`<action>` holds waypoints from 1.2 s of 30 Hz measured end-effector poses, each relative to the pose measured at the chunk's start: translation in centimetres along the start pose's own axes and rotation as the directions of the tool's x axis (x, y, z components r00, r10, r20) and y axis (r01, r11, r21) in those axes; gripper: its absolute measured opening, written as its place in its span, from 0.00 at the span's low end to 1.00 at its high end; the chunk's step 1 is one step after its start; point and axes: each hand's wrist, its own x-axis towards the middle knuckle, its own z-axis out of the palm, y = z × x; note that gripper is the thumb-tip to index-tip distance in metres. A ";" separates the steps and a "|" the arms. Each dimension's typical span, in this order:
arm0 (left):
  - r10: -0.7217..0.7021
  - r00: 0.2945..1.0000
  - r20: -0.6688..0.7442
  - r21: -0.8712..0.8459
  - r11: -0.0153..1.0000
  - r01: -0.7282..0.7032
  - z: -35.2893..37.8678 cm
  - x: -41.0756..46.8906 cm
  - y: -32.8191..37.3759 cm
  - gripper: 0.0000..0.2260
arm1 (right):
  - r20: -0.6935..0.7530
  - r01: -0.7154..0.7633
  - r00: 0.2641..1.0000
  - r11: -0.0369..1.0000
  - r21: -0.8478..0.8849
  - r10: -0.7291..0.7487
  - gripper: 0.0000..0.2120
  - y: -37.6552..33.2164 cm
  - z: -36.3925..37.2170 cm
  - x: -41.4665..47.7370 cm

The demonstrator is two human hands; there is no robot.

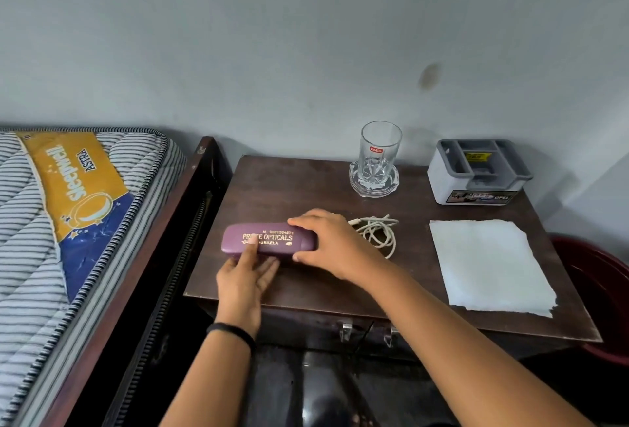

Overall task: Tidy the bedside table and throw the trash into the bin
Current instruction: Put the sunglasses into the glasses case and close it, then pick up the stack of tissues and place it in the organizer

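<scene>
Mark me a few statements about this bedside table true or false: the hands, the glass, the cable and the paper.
1. The left hand and the right hand both touch the purple spectacle case. True.
2. The glass is full of water. False: it is empty and stands upright on a clear saucer.
3. The white cable lies inside the grey organiser. False: it lies coiled on the table, just right of the case.
4. The white paper sheet lies flat on the table's right side. True.
</scene>
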 end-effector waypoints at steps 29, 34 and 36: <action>0.188 0.433 0.882 0.426 0.077 -0.901 7.3 -0.9 -4.7 0.34 | -0.358 -0.077 0.932 0.995 -0.066 0.049 0.34 8.3 -3.5 -7.6; -0.056 0.427 0.902 0.423 -0.075 -0.903 11.4 1.5 -7.8 0.37 | -0.319 -0.116 0.942 0.993 -0.021 0.103 0.36 10.1 -4.1 -8.8; -0.068 0.428 0.901 0.425 -0.058 -0.903 11.6 2.0 -8.3 0.33 | -0.330 -0.113 0.940 0.992 -0.063 0.086 0.34 10.7 -3.9 -8.8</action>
